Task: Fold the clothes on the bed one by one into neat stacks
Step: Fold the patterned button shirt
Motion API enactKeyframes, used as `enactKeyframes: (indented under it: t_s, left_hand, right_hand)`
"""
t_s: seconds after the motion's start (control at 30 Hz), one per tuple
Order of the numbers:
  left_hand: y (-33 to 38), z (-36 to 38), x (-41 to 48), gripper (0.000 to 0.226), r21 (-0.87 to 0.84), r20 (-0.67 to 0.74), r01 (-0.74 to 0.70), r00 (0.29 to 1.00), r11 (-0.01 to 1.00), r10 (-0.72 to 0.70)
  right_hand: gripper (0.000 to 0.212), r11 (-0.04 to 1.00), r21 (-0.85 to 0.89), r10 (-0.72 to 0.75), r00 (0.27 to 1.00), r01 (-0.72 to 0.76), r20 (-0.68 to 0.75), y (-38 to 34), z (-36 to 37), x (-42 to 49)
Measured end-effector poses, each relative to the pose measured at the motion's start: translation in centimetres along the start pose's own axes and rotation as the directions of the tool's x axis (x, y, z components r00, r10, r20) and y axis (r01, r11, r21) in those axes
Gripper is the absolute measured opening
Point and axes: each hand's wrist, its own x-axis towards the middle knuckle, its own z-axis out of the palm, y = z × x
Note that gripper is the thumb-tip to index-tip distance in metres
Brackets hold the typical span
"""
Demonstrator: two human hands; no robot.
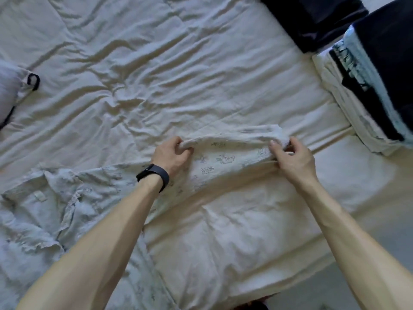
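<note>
The left hand (172,154) and right hand (292,159) each pinched one end of the sleeve (228,151), stretched crosswise between them, with the printed shirt (89,193) lying beyond the left hand.

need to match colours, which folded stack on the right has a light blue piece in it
The nearer stack: light blue layers show under its navy top piece. The farther stack looks all dark.

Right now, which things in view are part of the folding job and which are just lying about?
Job: printed shirt, gripped by left hand and right hand; mixed folded stack; dark folded pile.
Lying about: pale bag with black cord; black wristband; bedcover.
</note>
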Motion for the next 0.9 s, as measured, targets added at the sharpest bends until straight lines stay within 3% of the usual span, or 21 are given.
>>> enactKeyframes:
  t_s: [0.07, 0.17, 0.3, 0.43, 0.63, 0.73, 0.83, 0.9]
  left_hand:
    - [0.2, 0.1, 0.0, 0.022, 0.012, -0.03, -0.011, 0.999, 1.0, 0.011]
    - [0.2, 0.8, 0.2, 0.024, 0.186, 0.037, -0.026, 0.999, 0.982, 0.02]
    - [3.0, 1.9, 1.2, 0.029, 0.189, 0.104, -0.144, 0.987, 0.971, 0.127]
    - [8.0, 3.4, 3.1, 0.025, 0.111, 0.168, -0.201, 0.969, 0.973, 0.181]
    - [13.1, 5.4, 5.0, 0.011, 0.189, 0.138, -0.245, 0.965, 0.951, 0.221]
    - [12.8, 6.8, 4.4, 0.014, 0.305, 0.101, -0.293, 0.956, 0.906, 0.275]
    - [11.1, 7.4, 1.0, 0.034, 0.244, -0.12, -0.273, 0.944, 0.931, 0.309]
    - [8.1, 7.2, -2.2, 0.043, 0.14, -0.31, -0.187, 0.924, 0.972, 0.222]
  right_hand:
    - [0.036, 1.0, 0.023, 0.015, 1.0, -0.015, 0.002, 0.3, 0.0, 0.1]
    - [0.053, 0.98, -0.187, 0.072, 0.997, -0.065, 0.028, 0.8, -0.1, 0.4]
    - [0.059, 0.988, -0.149, 0.072, 0.984, -0.047, 0.166, 1.5, -0.6, -0.3]
    - [0.028, 0.993, -0.068, 0.102, 0.987, -0.094, 0.123, 2.5, -0.6, -1.2]
    - [0.024, 0.981, -0.077, 0.176, 0.984, -0.177, -0.02, 3.2, -1.5, -1.2]
    - [0.022, 0.978, -0.19, 0.057, 0.987, -0.085, -0.148, 3.9, -1.4, -2.5]
    - [0.027, 0.935, -0.34, -0.211, 0.926, 0.098, -0.314, 4.0, 0.6, -4.2]
    - [0.033, 0.866, -0.433, -0.396, 0.874, 0.252, -0.283, 2.7, 3.3, -5.9]
